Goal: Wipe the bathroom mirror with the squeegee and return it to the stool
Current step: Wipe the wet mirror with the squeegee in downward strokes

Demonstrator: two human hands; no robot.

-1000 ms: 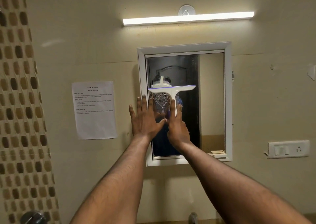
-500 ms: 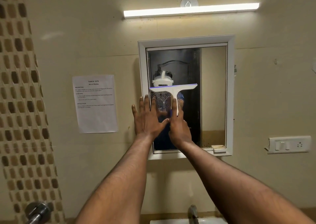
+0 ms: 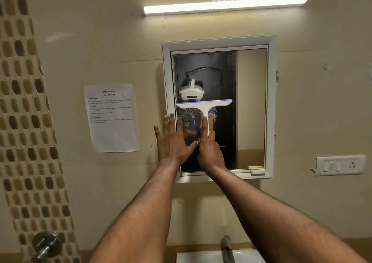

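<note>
A white-framed mirror (image 3: 251, 106) hangs on the beige wall. A white squeegee (image 3: 204, 104) with a blue blade edge lies flat against the left half of the glass, blade on top and level. My right hand (image 3: 209, 148) grips its handle from below, index finger stretched up along the stem. My left hand (image 3: 173, 140) rests flat with fingers spread on the mirror's left frame and glass, its thumb touching my right hand. Water streaks show on the glass just below the blade. The stool is out of view.
A printed task sheet (image 3: 111, 118) is taped to the wall left of the mirror. A light bar (image 3: 224, 6) glows above. A switch plate (image 3: 340, 165) sits at right. Below are a white basin (image 3: 201, 256), its tap (image 3: 227, 248) and a chrome wall valve (image 3: 45, 244).
The view has tilted down, bringing the basin and tap into sight. Within the mirror the squeegee and both hands have shifted slightly downward, keeping the same grip.
</note>
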